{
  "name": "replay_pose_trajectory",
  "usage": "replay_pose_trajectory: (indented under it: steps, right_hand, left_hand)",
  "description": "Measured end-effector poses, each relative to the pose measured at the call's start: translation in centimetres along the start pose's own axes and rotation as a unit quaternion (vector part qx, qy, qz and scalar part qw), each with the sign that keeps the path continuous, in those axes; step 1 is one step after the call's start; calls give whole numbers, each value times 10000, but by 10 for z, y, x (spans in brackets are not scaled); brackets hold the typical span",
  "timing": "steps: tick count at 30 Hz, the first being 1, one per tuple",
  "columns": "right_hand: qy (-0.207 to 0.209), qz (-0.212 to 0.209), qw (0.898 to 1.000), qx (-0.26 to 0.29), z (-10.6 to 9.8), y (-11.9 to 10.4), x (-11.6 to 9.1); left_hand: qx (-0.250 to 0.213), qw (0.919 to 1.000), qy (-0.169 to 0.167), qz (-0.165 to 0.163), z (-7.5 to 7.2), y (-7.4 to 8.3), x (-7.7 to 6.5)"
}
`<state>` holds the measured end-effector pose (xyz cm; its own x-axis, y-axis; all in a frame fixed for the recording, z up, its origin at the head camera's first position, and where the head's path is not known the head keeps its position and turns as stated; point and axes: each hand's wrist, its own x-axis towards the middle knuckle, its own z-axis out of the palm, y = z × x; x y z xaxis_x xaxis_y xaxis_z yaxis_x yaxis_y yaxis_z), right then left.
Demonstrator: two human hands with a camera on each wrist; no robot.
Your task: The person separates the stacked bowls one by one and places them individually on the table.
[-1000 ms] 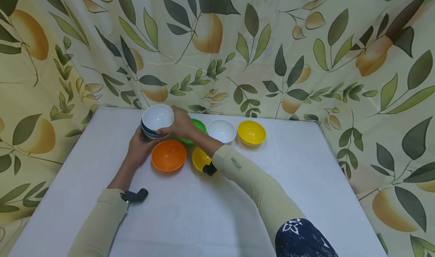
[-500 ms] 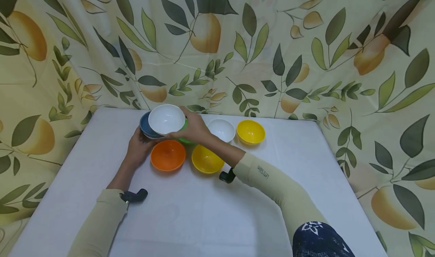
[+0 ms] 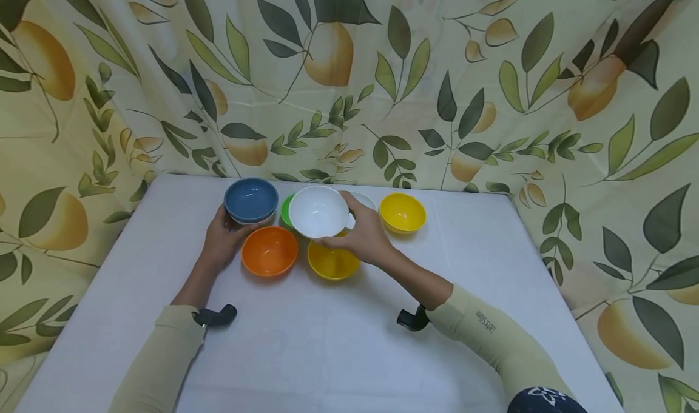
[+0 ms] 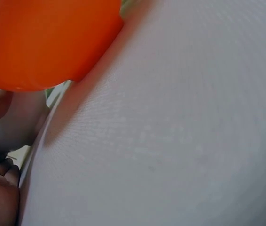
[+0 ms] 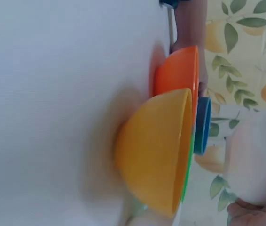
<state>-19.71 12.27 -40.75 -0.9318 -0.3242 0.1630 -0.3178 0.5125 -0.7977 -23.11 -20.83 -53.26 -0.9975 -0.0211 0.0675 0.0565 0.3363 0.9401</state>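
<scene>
My right hand (image 3: 367, 234) pinches a white bowl (image 3: 318, 211) by its right side, thumb at the near edge. In the right wrist view the white bowl (image 5: 253, 160) is raised above the tabletop, overlapping the curtain behind. At the back left, my left hand (image 3: 221, 240) grips a small stack, a blue bowl (image 3: 251, 199) nested over a pale bowl (image 4: 22, 120). An orange bowl (image 3: 270, 251) sits right in front of that stack. Partly hidden behind the held bowl are a green bowl (image 3: 286, 213) and another white bowl (image 3: 364, 200).
A yellow bowl (image 3: 333, 266) stands beside the orange one, in the front row. Farther right in the back row is a second yellow bowl (image 3: 403, 213). The white-covered table (image 3: 306, 346) ends at a fruit-patterned curtain (image 3: 349, 116).
The white bowl has come off the stack and moved right in my right hand, uncovering the blue bowl. My left hand stays at the stack.
</scene>
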Motion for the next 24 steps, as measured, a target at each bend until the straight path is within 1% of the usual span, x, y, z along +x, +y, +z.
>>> replay_pose_trajectory:
  steps: [6, 9, 15, 19, 24]
  right_hand:
    - [162, 109, 9997, 119, -18, 13, -27]
    - [321, 257, 9991, 94, -25, 23, -41]
    - [693, 616, 9956, -144, -37, 41, -65]
    - [821, 815, 9927, -355, -43, 52, -79]
    - [917, 1070, 9888, -484, -48, 67, -94]
  left_hand:
    - [-28, 10000, 19, -32, -1, 1, 0]
    - [-53, 10000, 1, -68, -1, 0, 0]
    - [-110, 9999, 18, -14, 0, -4, 1]
    - [-147, 9999, 13, 10, 0, -5, 2]
    - [-78, 10000, -11, 26, 0, -3, 2]
